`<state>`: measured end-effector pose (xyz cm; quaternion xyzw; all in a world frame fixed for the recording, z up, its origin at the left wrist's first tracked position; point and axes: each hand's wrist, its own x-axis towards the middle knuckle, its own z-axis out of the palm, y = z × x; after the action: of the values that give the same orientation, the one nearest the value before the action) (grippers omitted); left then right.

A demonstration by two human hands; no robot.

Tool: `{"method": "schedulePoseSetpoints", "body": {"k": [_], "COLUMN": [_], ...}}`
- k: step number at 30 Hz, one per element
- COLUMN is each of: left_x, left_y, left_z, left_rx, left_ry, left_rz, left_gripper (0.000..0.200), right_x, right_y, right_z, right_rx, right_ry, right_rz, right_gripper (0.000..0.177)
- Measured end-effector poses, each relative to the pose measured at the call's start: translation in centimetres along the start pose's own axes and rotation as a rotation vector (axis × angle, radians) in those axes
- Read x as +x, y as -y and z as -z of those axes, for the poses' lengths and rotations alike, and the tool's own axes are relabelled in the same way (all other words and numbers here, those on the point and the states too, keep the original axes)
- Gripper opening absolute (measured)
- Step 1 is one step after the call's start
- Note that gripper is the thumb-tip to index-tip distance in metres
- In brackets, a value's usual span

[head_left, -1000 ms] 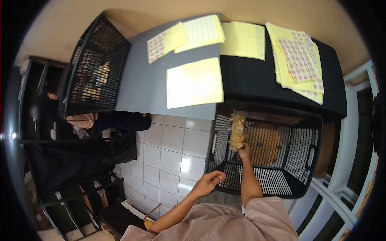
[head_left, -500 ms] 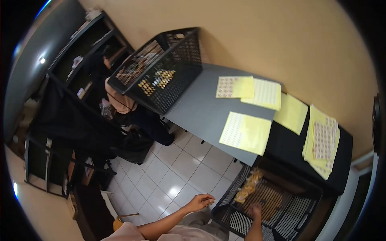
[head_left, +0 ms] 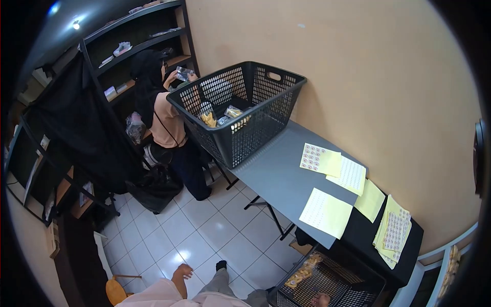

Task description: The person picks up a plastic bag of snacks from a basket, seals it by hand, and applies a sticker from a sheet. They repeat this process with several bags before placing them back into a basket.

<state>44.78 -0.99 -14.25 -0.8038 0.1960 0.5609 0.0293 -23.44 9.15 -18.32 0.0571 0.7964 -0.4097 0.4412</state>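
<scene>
Left hand [head_left: 182, 271] loosely open, empty, over floor tiles [head_left: 204, 235], right hand [head_left: 321, 300] inside crate [head_left: 343, 280], grip unclear.

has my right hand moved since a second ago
Yes. The right hand has sunk deeper into the floor basket, off the snack strip it held up, which now lies against the basket's left wall.
</scene>
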Motion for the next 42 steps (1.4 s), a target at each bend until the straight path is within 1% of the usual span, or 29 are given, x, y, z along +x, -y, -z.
{"method": "schedulePoseSetpoints", "body": {"k": [2, 4, 5, 6, 7, 8, 9, 10, 11, 12, 14, 16, 18, 19, 20, 21, 22, 24, 25, 27, 28, 30, 32, 34, 35, 36, 38, 40, 42], "left_x": [1.1, 2.5, 3.9, 5.0, 6.1, 7.1, 8.6, 9.8, 9.8, 9.6, 6.5, 1.9, -1.6, -4.0, -6.5, -8.9, -10.8, -14.0, -15.6, -18.5, -19.4, -21.0, -22.5, -23.3, -23.6, -24.0, -25.2, -26.2, -25.8], "left_y": [0.9, 0.3, -0.1, -0.9, -2.4, -3.8, -5.6, -7.2, -9.3, -11.7, -17.0, -22.2, -26.7, -28.8, -30.7, -32.4, -34.0, -36.9, -38.2, -40.1, -40.9, -42.6, -44.3, -45.9, -47.0, -48.0, -50.2, -52.5, -54.7], "left_z": [3.2, 6.6, 7.9, 9.2, 10.4, 11.4, 12.5, 13.6, 14.2, 15.1, 17.2, 19.4, 21.8, 22.9, 24.0, 24.9, 25.8, 26.8, 27.0, 27.2, 27.3, 27.3, 27.4, 27.7, 28.0, 28.6, 30.4, 31.7, 33.6], "left_rx": [0.009, -0.078, -0.144, -0.147, -0.146, -0.144, -0.161, -0.177, -0.219, -0.241, -0.322, -0.419, -0.505, -0.504, -0.526, -0.547, -0.544, -0.58, -0.582, -0.64, -0.647, -0.698, -0.738, -0.767, -0.788, -0.784, -0.72, -0.733, -0.592], "left_ry": [0.037, 0.031, 0.016, 0.009, -0.02, -0.053, -0.03, -0.007, -0.059, -0.052, -0.083, -0.134, -0.134, -0.13, -0.143, -0.157, -0.153, -0.185, -0.181, -0.227, -0.229, -0.274, -0.317, -0.451, -0.526, -0.528, -0.639, -0.671, -0.633], "left_rz": [0.029, 0.116, 0.111, 0.061, 0.003, -0.046, -0.151, -0.254, -0.395, -0.493, -0.7, -0.88, -1.02, -1.028, -1.143, -1.255, -1.258, -1.427, -1.424, -1.554, -1.547, -1.649, -1.66, -1.795, -1.875, -1.857, -2.097, -2.079, -2.121], "left_gripper": [0.035, 0.035, 0.03, 0.026, 0.024, 0.022, 0.02, 0.018, 0.017, 0.02, 0.019, 0.022, 0.023, 0.023, 0.023, 0.024, 0.024, 0.022, 0.022, 0.02, 0.02, 0.02, 0.019, 0.017, 0.018, 0.018, 0.021, 0.025, 0.022], "right_x": [-1.5, -4.1, -5.4, -8.4, -12.7, -11.6, -10.0, -9.0, -11.9, -12.7, -13.2, -14.4, -16.5, -18.4, -20.1, -21.4, -22.7, -24.4, -24.8, -26.1, -26.9, -28.7, -31.0, -33.7, -36.5, -39.5, -43.8, -48.8, -52.6], "right_y": [0.7, 1.7, 2.6, 4.6, 6.9, 6.5, 6.3, 5.5, 7.1, 7.8, 8.7, 10.8, 13.9, 15.8, 17.8, 19.7, 21.6, 25.0, 26.7, 30.4, 32.7, 37.9, 43.8, 49.5, 52.0, 53.9, 57.1, 59.5, 61.5], "right_z": [-0.2, -0.7, -1.3, -3.0, -5.5, -6.0, -6.6, -7.0, -9.2, -10.6, -12.8, -15.1, -17.2, -18.0, -18.6, -19.1, -19.5, -19.8, -19.7, -20.2, -21.0, -22.8, -25.2, -28.4, -30.7, -33.3, -37.6, -42.6, -47.6], "right_rx": [0.109, 0.173, 0.248, 0.327, 0.376, 0.373, 0.444, 0.512, 0.469, 0.466, 0.556, 0.554, 0.556, 0.519, 0.48, 0.485, 0.478, 0.468, 0.475, 0.493, 0.509, 0.485, 0.378, 0.255, 0.181, 0.106, -0.108, -0.366, -0.709], "right_ry": [0.035, 0.04, -0.04, -0.116, -0.243, -0.25, -0.309, -0.368, -0.469, -0.471, -0.445, -0.419, -0.395, -0.4, -0.405, -0.409, -0.401, -0.398, -0.335, -0.233, -0.194, -0.133, -0.1, -0.056, -0.046, -0.035, 0.097, 0.311, 0.543], "right_rz": [0.073, 0.125, 0.197, 0.27, 0.332, 0.335, 0.378, 0.42, 0.364, 0.359, 0.429, 0.473, 0.521, 0.574, 0.628, 0.629, 0.663, 0.698, 0.765, 0.883, 0.939, 1.051, 1.1, 1.257, 1.319, 1.377, 1.559, 1.717, 1.904], "right_gripper": [0.02, 0.022, 0.011, 0.009, 0.026, 0.026, 0.014, 0.008, 0.006, 0.006, 0.004, 0.004, 0.004, 0.008, 0.013, 0.013, 0.016, 0.019, 0.019, 0.02, 0.021, 0.025, 0.025, 0.022, 0.02, 0.018, 0.013, 0.009, 0.01]}}
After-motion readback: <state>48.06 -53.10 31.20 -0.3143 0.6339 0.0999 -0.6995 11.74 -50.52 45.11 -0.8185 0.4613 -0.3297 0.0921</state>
